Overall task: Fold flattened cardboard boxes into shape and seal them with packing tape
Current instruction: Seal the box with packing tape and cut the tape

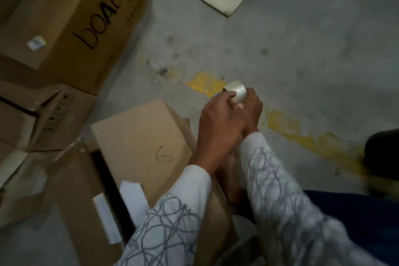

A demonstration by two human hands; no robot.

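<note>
Picking at the tape, box not yet sealed

Both hands, left hand [218,119] and right hand [250,108], are pinching the tape roll [236,93] above the folded box [140,140]; the person is seemingly hunting its end, sealing undone.

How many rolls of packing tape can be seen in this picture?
1. The roll of tape is held up between the left hand and the right hand, above the floor. More rolls may be hidden behind the boxes.
</note>
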